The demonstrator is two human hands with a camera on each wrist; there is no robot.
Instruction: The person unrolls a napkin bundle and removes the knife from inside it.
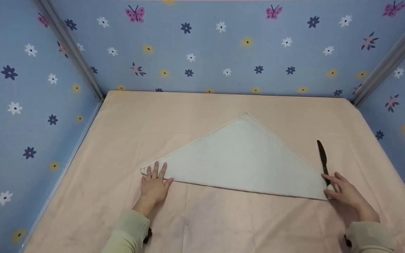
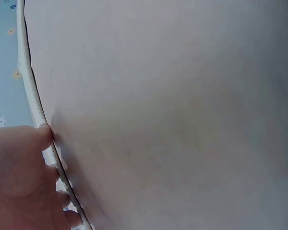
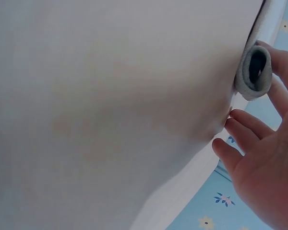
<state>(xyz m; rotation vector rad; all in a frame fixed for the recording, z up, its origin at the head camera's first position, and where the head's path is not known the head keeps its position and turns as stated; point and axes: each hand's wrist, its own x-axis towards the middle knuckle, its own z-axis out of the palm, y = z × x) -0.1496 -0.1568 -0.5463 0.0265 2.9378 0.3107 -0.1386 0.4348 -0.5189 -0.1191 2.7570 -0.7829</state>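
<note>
A white cloth napkin (image 1: 237, 154) lies folded into a triangle, its point away from me and its long edge toward me. My left hand (image 1: 154, 186) rests with spread fingers on its left corner; in the left wrist view the thumb (image 2: 44, 136) lies at the long edge. At the right corner, a dark table knife (image 1: 322, 156) points its blade away from me, its handle partly hidden by cloth and fingers. My right hand (image 1: 346, 195) holds that corner between thumb and fingers. The right wrist view shows the corner as a hollow roll (image 3: 253, 74), dark inside.
A pale peach cloth (image 1: 216, 225) with light creases covers the table. Blue flowered panels (image 1: 206, 45) stand along the back and both sides, with grey posts (image 1: 76, 49) at the rear corners.
</note>
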